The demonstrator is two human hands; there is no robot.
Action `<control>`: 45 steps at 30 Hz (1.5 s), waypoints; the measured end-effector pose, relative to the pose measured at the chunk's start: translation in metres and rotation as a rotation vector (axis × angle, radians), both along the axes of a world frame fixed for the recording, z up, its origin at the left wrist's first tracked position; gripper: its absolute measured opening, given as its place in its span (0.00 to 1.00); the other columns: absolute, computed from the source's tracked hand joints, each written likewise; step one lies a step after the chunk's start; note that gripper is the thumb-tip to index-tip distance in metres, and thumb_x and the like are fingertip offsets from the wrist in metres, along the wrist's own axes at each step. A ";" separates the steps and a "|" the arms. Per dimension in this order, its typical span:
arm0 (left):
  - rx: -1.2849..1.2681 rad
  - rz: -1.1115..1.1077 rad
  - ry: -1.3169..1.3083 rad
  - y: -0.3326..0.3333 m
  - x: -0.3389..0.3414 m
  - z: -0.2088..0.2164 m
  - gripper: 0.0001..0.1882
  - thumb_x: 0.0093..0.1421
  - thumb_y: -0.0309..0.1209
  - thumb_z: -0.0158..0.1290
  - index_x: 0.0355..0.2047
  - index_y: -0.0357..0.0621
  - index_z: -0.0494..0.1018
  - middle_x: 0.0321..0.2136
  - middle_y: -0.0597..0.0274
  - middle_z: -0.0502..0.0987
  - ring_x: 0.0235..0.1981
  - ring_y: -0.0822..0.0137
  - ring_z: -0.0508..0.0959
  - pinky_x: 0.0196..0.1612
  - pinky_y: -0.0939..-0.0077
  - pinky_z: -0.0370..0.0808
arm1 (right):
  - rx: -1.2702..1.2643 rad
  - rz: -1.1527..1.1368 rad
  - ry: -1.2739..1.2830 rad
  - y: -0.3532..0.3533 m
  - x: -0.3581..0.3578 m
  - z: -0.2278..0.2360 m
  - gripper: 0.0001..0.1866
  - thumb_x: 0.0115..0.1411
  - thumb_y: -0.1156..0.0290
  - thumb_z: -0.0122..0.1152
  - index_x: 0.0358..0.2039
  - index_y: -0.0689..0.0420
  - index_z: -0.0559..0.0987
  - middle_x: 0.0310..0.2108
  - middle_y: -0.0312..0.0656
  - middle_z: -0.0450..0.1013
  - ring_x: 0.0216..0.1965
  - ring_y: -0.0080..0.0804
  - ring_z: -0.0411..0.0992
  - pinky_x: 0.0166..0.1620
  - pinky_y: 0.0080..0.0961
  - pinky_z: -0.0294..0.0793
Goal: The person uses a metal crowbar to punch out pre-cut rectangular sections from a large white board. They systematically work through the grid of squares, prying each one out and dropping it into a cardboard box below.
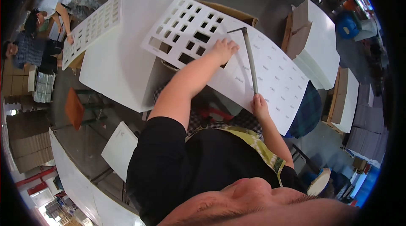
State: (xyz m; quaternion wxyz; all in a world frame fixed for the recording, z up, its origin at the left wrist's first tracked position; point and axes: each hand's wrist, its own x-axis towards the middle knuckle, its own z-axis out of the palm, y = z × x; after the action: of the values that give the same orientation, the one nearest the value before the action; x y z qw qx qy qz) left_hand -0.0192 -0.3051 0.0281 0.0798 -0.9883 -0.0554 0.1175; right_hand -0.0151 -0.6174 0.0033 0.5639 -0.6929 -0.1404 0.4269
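A large white board (270,78) lies in front of me, its left part punched with several rectangular holes and its right part bearing rows of small printed marks. My left hand (224,51) rests on it, fingers spread, beside the last cut-outs. My right hand (259,105), at the board's near edge, is closed around the lower end of a long grey rod-handled tool (250,61). That tool slants away over the board, and its short, dark, bent head points left, just beyond my left hand. Beneath the board, cardboard (237,12) shows at the far edge.
To the left stands a stack of white sheets (122,27) with another holed board (95,25) on top, touched by another person's hand (70,39). White stacks (317,44) stand at right, near a blue drum (347,29). An orange-brown stool (74,108) is at lower left.
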 end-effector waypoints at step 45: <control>-0.231 0.159 -0.003 0.064 -0.175 0.014 0.35 0.50 0.63 0.52 0.43 0.45 0.71 0.39 0.56 0.75 0.48 0.55 0.71 0.61 0.54 0.53 | -0.266 0.372 -0.480 -0.087 -0.051 0.034 0.17 0.67 0.58 0.44 0.28 0.59 0.63 0.17 0.43 0.61 0.21 0.37 0.63 0.26 0.34 0.62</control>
State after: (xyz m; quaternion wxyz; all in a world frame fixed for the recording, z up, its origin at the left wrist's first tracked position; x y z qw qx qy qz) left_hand -0.1939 -0.2413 0.0424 -0.0444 -0.9836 -0.1196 0.1274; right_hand -0.0661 -0.7047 0.0375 0.3316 -0.8038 -0.3364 0.3618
